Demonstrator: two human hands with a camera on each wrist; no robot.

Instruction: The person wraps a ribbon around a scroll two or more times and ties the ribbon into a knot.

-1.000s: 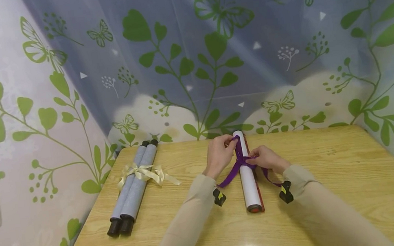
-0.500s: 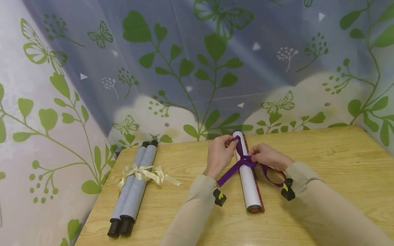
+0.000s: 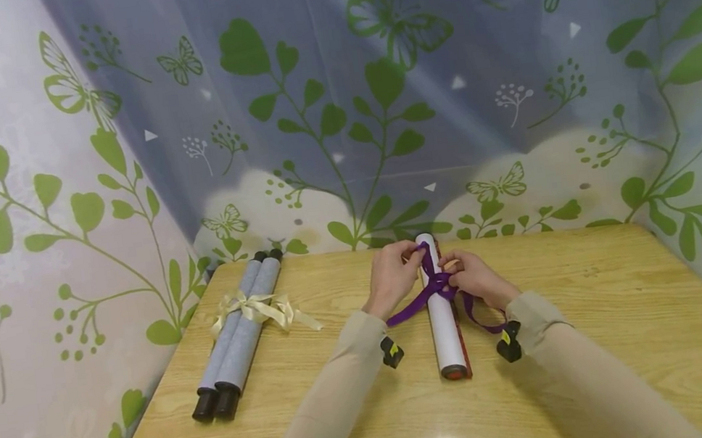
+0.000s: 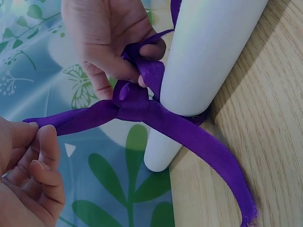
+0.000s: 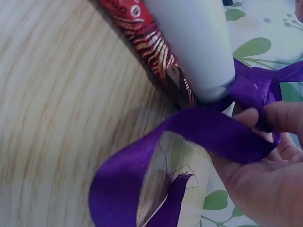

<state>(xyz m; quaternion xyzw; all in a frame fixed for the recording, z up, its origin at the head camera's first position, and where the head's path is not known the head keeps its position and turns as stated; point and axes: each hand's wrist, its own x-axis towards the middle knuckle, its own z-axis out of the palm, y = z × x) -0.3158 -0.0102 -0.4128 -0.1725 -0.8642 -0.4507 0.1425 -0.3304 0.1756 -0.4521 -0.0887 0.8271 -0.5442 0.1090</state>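
A white roll lies lengthwise on the table with a purple ribbon round its middle. Along its right side runs a red patterned piece. My left hand pinches one length of the ribbon between thumb and fingertips, pulled toward the roll's far end. My right hand holds a loop of ribbon right beside the knot, its fingers curled round the fold in the left wrist view. One loose ribbon tail hangs to the left; another curls below the right hand, its frayed end showing in the right wrist view.
To the left lie two grey-blue rolls with black end caps, tied together by a cream ribbon bow. The wooden table ends at the back against a leaf-and-butterfly printed cloth.
My right hand has worked the ribbon at the knot, shifting slightly and lifting its fingers; a loop now shows there. The right tail has swung. My left hand has stayed in place.
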